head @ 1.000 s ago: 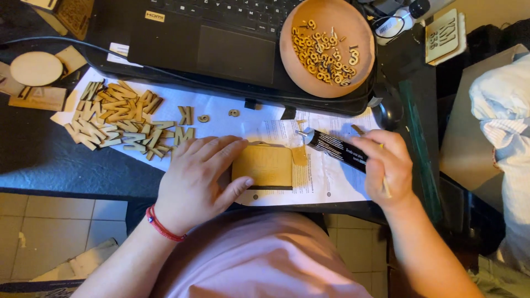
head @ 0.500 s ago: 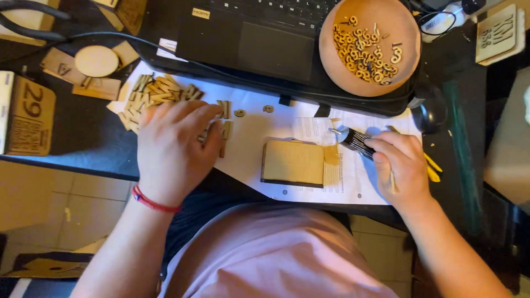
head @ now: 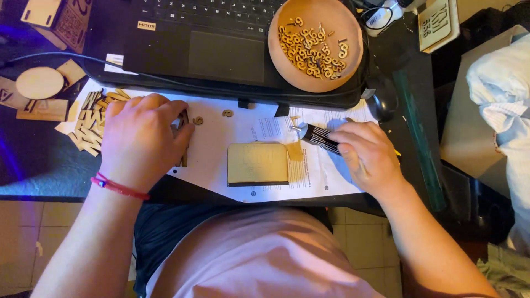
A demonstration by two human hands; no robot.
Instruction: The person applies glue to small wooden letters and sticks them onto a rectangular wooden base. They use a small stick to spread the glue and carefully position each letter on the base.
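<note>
My left hand (head: pixel 141 138) lies palm down on a pile of small flat wooden strips (head: pixel 91 118) at the left of a sheet of white paper (head: pixel 221 143); whether its fingers grip a strip is hidden. A red cord circles that wrist. My right hand (head: pixel 367 154) holds a dark glue tube (head: pixel 317 135), nozzle pointing left, just right of a pale rectangular wooden plate (head: pixel 258 163) lying flat on the paper. Two loose wooden cut-out numbers (head: pixel 212 117) sit above the plate.
A black laptop (head: pixel 221 38) fills the back of the desk, with a round wooden bowl (head: pixel 314 77) of several cut-out numbers on its right corner. A wooden disc (head: pixel 38 83) and offcuts lie far left. A green ruler (head: pixel 417 138) and white cloth (head: pixel 499 94) are at right.
My left hand left the wooden plate and moved left onto the pile of strips. My right hand kept the glue tube beside the plate. The camera view shifted.
</note>
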